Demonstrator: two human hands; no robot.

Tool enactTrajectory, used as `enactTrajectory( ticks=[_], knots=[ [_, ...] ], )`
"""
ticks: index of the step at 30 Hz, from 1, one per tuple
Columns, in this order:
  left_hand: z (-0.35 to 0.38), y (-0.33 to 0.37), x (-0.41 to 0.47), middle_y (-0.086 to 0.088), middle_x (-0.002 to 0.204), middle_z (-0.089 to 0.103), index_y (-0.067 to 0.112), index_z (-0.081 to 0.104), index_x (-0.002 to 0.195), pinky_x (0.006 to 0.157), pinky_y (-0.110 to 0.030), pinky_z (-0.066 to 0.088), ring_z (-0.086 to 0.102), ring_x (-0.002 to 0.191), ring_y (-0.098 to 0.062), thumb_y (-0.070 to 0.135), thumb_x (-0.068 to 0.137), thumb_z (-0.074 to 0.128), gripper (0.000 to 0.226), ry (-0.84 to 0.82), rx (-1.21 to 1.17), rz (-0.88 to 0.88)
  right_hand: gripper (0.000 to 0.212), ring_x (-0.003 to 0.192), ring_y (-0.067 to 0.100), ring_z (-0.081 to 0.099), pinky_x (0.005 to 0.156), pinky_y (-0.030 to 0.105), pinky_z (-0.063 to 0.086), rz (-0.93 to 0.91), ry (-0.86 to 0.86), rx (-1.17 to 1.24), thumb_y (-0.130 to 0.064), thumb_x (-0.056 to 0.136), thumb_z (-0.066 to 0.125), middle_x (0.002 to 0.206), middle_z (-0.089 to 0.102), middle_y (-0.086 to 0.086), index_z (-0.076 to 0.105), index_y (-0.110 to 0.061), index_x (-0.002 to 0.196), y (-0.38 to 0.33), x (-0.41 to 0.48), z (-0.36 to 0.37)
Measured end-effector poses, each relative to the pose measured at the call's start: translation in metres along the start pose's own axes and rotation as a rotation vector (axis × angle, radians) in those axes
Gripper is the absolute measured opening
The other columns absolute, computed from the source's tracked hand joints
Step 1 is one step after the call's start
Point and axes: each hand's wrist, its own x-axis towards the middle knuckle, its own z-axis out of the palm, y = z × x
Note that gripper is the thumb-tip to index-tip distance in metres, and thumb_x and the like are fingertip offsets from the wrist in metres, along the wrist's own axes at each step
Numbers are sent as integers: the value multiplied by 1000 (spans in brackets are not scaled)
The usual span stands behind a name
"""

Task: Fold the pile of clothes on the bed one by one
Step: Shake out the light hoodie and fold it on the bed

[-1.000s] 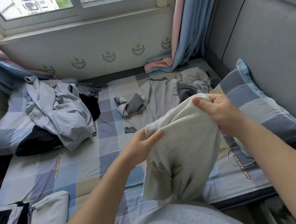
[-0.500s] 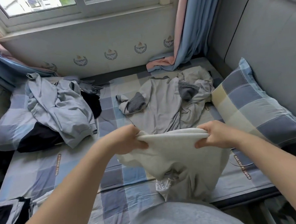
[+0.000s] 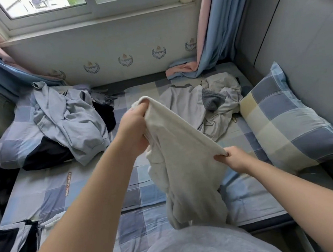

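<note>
Where its surface is bare, the bed (image 3: 51,189) shows a checked sheet in blue, grey and cream, and it fills most of the head view. A grey padded panel (image 3: 295,38) stands along its right side. Behind the bed is a pale wall (image 3: 112,35) printed with a row of small crests, with a window (image 3: 88,3) above it. A blue and pink curtain (image 3: 213,30) hangs at the right of the window, its hem bunched on the far corner of the bed.

A checked pillow (image 3: 287,118) leans against the padded panel at the right edge of the bed. At the far left lies the pile of clothes (image 3: 65,123): crumpled pale blue-grey garments over dark ones, unfolded, resting partly on a second pillow (image 3: 11,147). A light grey garment (image 3: 188,107) with dark grey cuffs lies loosely spread at the far middle of the bed, just beside the right pillow. At the near left corner, flat pieces of dark and pale cloth (image 3: 8,248) lie side by side; whether they are folded cannot be told.

The cream garment (image 3: 185,164) is off the bed, held in the air above the near middle of the sheet. Its top edge runs taut on a slant from upper left to lower right, and the rest hangs in loose folds toward the person's lap.

The left hand (image 3: 135,128) is the higher, fingers curled round the bunched upper end of the cream garment. The right hand (image 3: 234,159) is lower and nearer, pinching the other end of that edge. The two hands are well apart, with the stretched edge between them.
</note>
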Motion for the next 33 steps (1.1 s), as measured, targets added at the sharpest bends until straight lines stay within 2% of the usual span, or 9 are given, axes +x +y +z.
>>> enactTrajectory(
  ticks=[2, 4, 7, 10, 12, 20, 25, 30, 33],
  knots=[
    [-16, 7, 17, -13, 102, 70, 8, 62, 114, 88, -46, 59, 71, 95, -29, 31, 98, 59, 28, 188, 8, 60, 21, 96, 23, 64, 80, 27, 50, -78, -46, 153, -21, 102, 57, 93, 71, 5, 69, -7, 94, -9, -1, -6],
    [-35, 7, 27, -9, 129, 59, 12, 45, 140, 101, -49, 52, 62, 116, -30, 46, 87, 68, 67, 302, 276, 86, 23, 93, 20, 65, 85, 32, 52, -174, -93, 233, -19, 102, 55, 96, 72, 8, 70, -2, 100, -33, -11, -13],
    [-41, -2, 21, -7, 157, 34, 26, 18, 158, 111, -48, 42, 43, 138, -26, 51, 77, 83, 106, 125, 638, 184, 19, 86, 15, 68, 78, 29, 55, -309, -117, 411, -14, 101, 56, 93, 73, 8, 69, 0, 104, -70, -30, -19],
    [-20, -30, -6, -3, 132, 64, 21, 58, 136, 104, -44, 51, 63, 120, -21, 38, 78, 81, 64, -485, 802, 135, 20, 81, 19, 62, 69, 26, 52, -433, -98, 599, -19, 96, 62, 89, 67, 9, 67, 0, 103, -103, -45, -20],
    [-8, -64, -19, -3, 108, 74, 23, 71, 109, 95, -49, 55, 70, 104, -24, 39, 82, 80, 32, -624, 884, 128, 26, 80, 23, 59, 67, 30, 51, -468, -97, 661, -27, 92, 66, 88, 63, 13, 66, -2, 99, -118, -50, -24],
    [2, -54, -26, 9, 68, 45, 12, 57, 74, 61, -32, 32, 39, 65, -10, 41, 95, 57, 36, -302, 649, 390, 13, 81, 16, 63, 75, 34, 52, -442, 189, 438, -22, 92, 71, 88, 70, 4, 72, -12, 99, -113, -33, -81],
    [21, -19, -35, -1, 81, 60, 8, 68, 94, 70, -30, 45, 54, 76, -12, 31, 106, 49, 32, -186, 469, 420, 25, 96, 12, 59, 86, 28, 51, -462, 683, 405, -24, 90, 73, 107, 60, -2, 57, -23, 110, -93, -30, -46],
    [35, -2, -46, -13, 90, 64, -1, 65, 102, 77, -43, 55, 62, 84, -25, 31, 106, 49, 36, -186, 191, 331, 58, 107, 9, 65, 89, 30, 54, -421, 73, 420, -51, 73, 79, 115, 66, -10, 54, -35, 123, -63, -51, 40],
    [37, 9, -49, -20, 95, 61, -3, 61, 108, 83, -48, 55, 60, 88, -31, 29, 107, 48, 35, -177, 128, 329, 51, 101, 17, 67, 84, 37, 53, -324, 150, 239, -68, 73, 62, 102, 72, -13, 64, -36, 113, -39, -33, 71]
  ],
)
